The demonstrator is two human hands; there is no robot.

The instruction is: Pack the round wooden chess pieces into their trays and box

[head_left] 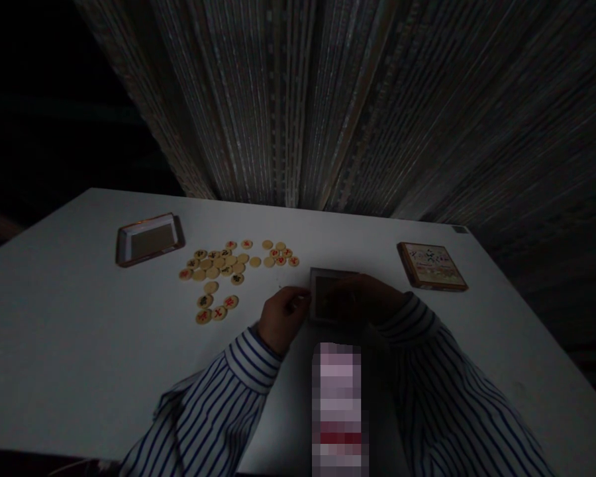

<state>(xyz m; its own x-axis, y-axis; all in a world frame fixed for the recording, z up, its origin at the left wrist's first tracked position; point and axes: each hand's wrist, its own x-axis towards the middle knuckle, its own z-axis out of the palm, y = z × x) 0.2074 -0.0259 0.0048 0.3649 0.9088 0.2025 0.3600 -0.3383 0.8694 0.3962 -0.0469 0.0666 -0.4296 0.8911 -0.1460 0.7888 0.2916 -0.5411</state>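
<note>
My left hand [284, 318] is closed, its thumb and fingers curled at the left side of a small shallow open box [318, 271] with a dark inside. It seems to grip that side. My right hand [365, 297] reaches over the box from the right, in deep shadow. Its fingers are over or inside the box, and what they hold, if anything, cannot be made out. Left of my hands lie several round wooden Chinese chess pieces [211, 270], some with red or black characters, others blank side up. A few pieces [219, 313] lie nearer to me.
An open tray-like box half [121, 252] sits at the far left of the white table [104, 351]. On the right lies a flat box with a printed lid [433, 264]. A striped string curtain [288, 99] hangs behind the table. A pixelated patch [338, 397] covers the front middle.
</note>
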